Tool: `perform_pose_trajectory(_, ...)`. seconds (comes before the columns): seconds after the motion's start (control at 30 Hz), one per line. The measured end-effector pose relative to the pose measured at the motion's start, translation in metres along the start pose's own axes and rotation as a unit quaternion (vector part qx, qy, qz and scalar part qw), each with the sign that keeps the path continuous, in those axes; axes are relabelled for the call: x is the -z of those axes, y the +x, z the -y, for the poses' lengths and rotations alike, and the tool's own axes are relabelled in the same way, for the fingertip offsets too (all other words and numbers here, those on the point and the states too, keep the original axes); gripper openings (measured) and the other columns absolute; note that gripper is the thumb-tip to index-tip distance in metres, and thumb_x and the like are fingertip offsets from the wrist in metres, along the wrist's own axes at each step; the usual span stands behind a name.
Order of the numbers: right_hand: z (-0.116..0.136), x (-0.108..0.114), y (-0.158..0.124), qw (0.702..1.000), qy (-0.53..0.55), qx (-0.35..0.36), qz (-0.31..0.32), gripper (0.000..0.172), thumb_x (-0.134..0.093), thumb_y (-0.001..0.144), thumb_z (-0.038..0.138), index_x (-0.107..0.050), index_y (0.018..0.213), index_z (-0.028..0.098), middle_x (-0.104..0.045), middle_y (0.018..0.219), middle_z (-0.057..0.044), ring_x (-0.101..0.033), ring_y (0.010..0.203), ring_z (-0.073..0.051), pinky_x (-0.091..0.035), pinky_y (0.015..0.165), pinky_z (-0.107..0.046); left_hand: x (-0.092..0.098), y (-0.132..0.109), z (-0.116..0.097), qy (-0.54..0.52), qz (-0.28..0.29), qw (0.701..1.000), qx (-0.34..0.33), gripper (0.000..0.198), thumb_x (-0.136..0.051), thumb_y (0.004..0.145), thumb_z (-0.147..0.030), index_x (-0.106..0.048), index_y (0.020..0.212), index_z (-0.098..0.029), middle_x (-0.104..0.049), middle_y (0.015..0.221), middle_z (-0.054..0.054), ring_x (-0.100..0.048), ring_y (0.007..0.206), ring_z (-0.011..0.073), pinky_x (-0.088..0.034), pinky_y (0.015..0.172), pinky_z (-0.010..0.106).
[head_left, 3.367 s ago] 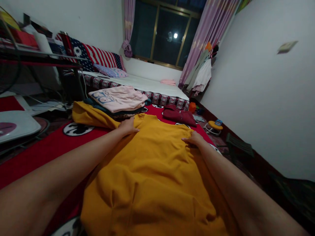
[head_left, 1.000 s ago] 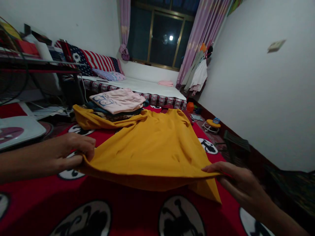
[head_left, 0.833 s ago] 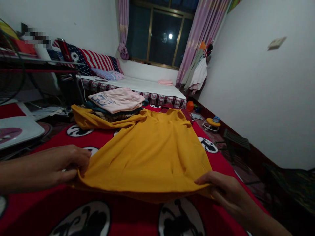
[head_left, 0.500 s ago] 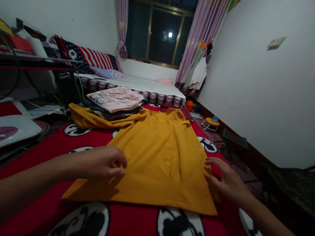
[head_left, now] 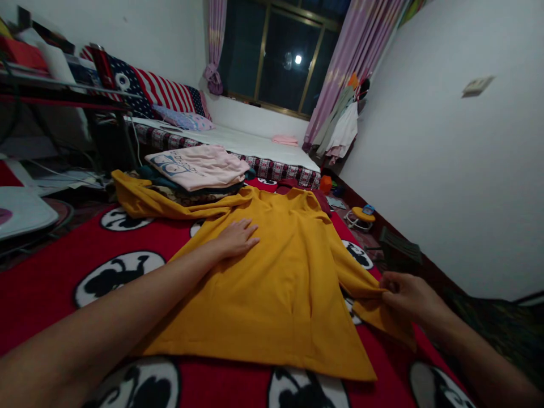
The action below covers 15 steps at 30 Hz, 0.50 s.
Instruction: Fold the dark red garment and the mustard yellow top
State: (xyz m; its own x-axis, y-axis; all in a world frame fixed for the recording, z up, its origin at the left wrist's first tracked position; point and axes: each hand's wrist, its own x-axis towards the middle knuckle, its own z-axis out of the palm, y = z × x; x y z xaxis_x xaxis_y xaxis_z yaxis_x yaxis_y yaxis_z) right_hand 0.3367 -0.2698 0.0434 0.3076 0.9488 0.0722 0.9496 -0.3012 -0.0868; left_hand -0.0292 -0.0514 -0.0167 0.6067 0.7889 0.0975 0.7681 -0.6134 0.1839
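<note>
Moved: left hand [head_left: 236, 238] up onto yellow shirt [head_left: 276, 277] chest, fingers spread flat; right hand [head_left: 403, 297] outward, pinching sleeve [head_left: 361, 286]. Shirt lies flat on red blanket [head_left: 55, 258], beside folded pile [head_left: 199, 167]. Best practice: palm anchors, sleeve drawn taut, no wrinkles.

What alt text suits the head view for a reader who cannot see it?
A yellow shirt lies spread on a red blanket; the left hand presses flat on it, the right hand pinches its sleeve. Folded clothes sit behind.
</note>
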Motion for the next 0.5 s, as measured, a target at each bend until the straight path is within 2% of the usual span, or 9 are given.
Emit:
perform_pose_trajectory(0.07,-0.004,0.009,0.007,0.995,-0.084,0.013,0.052,0.014,-0.056,0.061,0.023,-0.069,0.063,0.025,-0.070,0.067,-0.003,-0.065,0.063,-0.024,-0.036,0.048,-0.027,-0.012,0.004,0.011,0.010,-0.016,0.999,0.027,0.061,-0.033,0.094,-0.053,-0.038,0.146,-0.022,-0.027,0.156,0.011,-0.021,0.144,0.0317,-0.016,0.116,0.048)
perform_pose_trajectory(0.1,0.000,0.012,0.013,0.993,-0.107,0.023,0.049,0.015,-0.058,0.062,0.024,-0.071,0.066,0.026,-0.071,0.071,-0.003,-0.067,0.066,-0.025,-0.037,0.049,-0.028,-0.016,0.004,0.014,0.012,-0.023,0.999,0.034,0.061,-0.033,0.094,-0.055,-0.038,0.146,-0.024,-0.026,0.157,0.010,-0.019,0.145,0.0325,-0.015,0.116,0.049)
perform_pose_trajectory(0.17,0.017,0.013,0.031,0.994,-0.101,0.045,0.000,0.020,-0.058,0.067,0.027,-0.074,0.078,0.026,-0.073,0.082,-0.005,-0.068,0.073,-0.026,-0.042,0.055,-0.030,-0.021,0.004,0.016,0.014,-0.030,0.999,0.041,0.061,-0.032,0.093,-0.057,-0.039,0.146,-0.026,-0.026,0.157,0.009,-0.019,0.144,0.0331,-0.015,0.115,0.050)
perform_pose_trajectory(0.23,0.047,0.007,0.056,0.994,-0.045,0.083,-0.046,0.027,-0.055,0.075,0.029,-0.073,0.094,0.024,-0.073,0.095,-0.006,-0.069,0.083,-0.024,-0.049,0.066,-0.031,-0.021,0.004,0.015,0.017,-0.036,0.998,0.041,0.061,-0.032,0.093,-0.057,-0.039,0.145,-0.026,-0.027,0.157,0.010,-0.020,0.144,0.0327,-0.016,0.115,0.049)
perform_pose_trajectory(0.3,0.082,-0.006,0.085,0.990,0.015,0.125,-0.064,0.036,-0.054,0.081,0.030,-0.067,0.112,0.018,-0.069,0.113,-0.010,-0.067,0.097,-0.022,-0.050,0.081,-0.031,-0.020,0.004,0.014,0.017,-0.039,0.998,0.038,0.061,-0.032,0.093,-0.057,-0.039,0.145,-0.026,-0.027,0.156,0.009,-0.021,0.144,0.0319,-0.016,0.115,0.048)
perform_pose_trajectory(0.37,0.116,-0.027,0.111,0.981,0.045,0.170,-0.076,0.049,-0.053,0.085,0.031,-0.055,0.130,0.014,-0.057,0.134,-0.013,-0.056,0.120,-0.023,-0.044,0.098,-0.032,-0.020,0.003,0.014,0.017,-0.040,0.998,0.034,0.061,-0.032,0.093,-0.056,-0.039,0.145,-0.025,-0.027,0.156,0.009,-0.021,0.144,0.0310,-0.015,0.116,0.047)
perform_pose_trajectory(0.43,0.140,-0.051,0.131,0.981,0.029,0.178,-0.066,0.057,-0.051,0.089,0.035,-0.043,0.141,0.014,-0.041,0.148,-0.015,-0.041,0.134,-0.026,-0.036,0.108,-0.040,-0.019,0.002,0.015,0.015,-0.042,0.999,0.029,0.061,-0.031,0.094,-0.057,-0.039,0.145,-0.026,-0.027,0.157,0.007,-0.021,0.144,0.0303,-0.015,0.116,0.046)
perform_pose_trajectory(0.5,0.151,-0.073,0.143,0.988,-0.003,0.149,-0.044,0.058,-0.043,0.094,0.042,-0.036,0.146,0.016,-0.033,0.153,-0.015,-0.031,0.140,-0.029,-0.028,0.111,-0.050,-0.019,0.000,0.017,0.011,-0.042,0.999,0.026,0.061,-0.031,0.094,-0.057,-0.039,0.145,-0.026,-0.028,0.157,0.007,-0.021,0.144,0.0297,-0.016,0.116,0.045)
